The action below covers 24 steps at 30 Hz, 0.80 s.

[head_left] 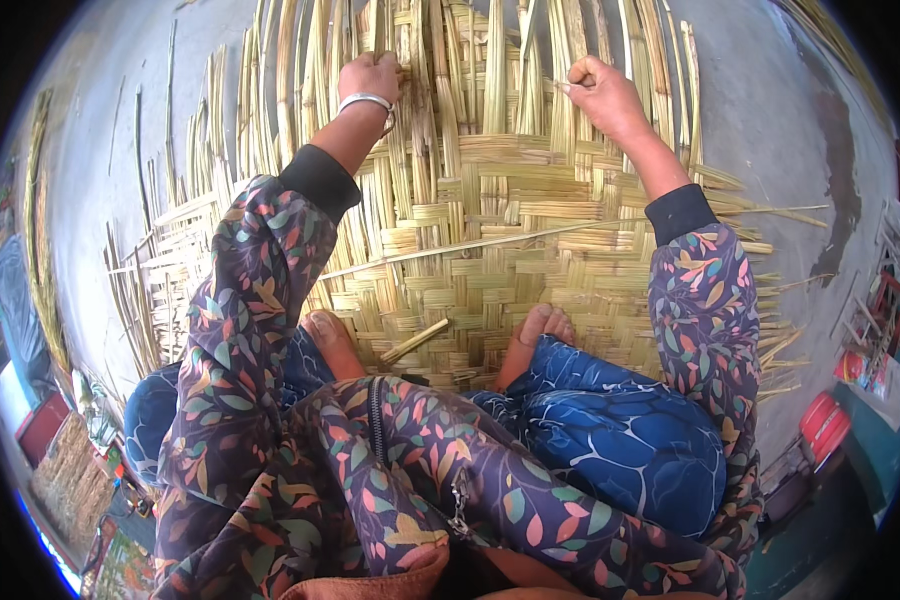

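- When looking straight down, can see first a smooth grey floor (760,110), stretching under everything and marked on the right by a dark streak.
- On that floor, can see a broad woven mat (530,262) of flat yellow-green plant strips, lying in front of and beneath the person, crossed closely in the middle and ragged along the sides; toward the far edge, can see long unwoven strips (495,60), straw-yellow with brown streaks.
- Over arms and torso, see a dark zipped jacket (560,505), printed with green, pink and orange leaves and ending in black cuffs (681,213).
- Over bent legs, see blue trousers (620,430) veined with white lines.
- Across the mat, see a narrow pale strip (490,244), lying slantwise between the sleeves.
- At the mat's near part, see two bare feet (538,335), set apart.
- Left of centre, see the bare left hand (370,78), curled over the unwoven strips; cannot tell whether clamped on one, with fingertips hidden.
- Right of centre, see the bare right hand (606,97), over the strips, with thumb and forefinger pinched together.
- Between the feet, see a short pale stalk piece (415,342), lying tilted on the mat.
- Around the left wrist, see a silver metal bracelet (365,99).
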{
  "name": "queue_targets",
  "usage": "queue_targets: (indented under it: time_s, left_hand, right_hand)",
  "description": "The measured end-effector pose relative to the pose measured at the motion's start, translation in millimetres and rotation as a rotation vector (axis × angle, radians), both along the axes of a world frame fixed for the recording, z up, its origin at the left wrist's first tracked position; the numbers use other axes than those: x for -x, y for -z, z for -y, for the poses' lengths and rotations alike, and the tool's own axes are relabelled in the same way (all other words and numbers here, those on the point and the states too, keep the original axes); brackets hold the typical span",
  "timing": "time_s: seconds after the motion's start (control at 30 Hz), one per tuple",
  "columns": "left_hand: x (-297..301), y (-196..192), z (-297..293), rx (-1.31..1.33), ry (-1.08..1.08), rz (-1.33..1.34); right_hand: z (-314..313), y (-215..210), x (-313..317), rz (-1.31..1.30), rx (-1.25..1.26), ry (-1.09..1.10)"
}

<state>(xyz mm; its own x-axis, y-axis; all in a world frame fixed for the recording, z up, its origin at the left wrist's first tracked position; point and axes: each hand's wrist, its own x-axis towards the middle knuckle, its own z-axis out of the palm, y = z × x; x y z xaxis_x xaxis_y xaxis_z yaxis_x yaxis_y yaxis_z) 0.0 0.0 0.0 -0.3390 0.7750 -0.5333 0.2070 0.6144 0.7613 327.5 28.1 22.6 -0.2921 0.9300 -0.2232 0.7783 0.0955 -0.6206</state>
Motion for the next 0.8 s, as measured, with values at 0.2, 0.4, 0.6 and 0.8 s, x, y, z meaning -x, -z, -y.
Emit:
queue_targets:
  time_s: [0.2, 0.4, 0.6, 0.8]
  left_hand:
    - [-22, -44, 2, 0.029, -0.188, 0.251]
    - [-29, -60, 6, -0.013, -0.216, 0.276]
    - [-18, -52, 13, 0.071, -0.251, 0.382]
    - [-11, -39, 10, 0.069, -0.279, 0.454]
  right_hand:
    - [10, -21, 3, 0.124, -0.109, -0.037]
    - [5, -28, 4, 0.339, -0.050, -0.109]
    - [1, -26, 8, -0.169, 0.295, 0.061]
    - [4, -29, 13, -0.467, 0.354, 0.043]
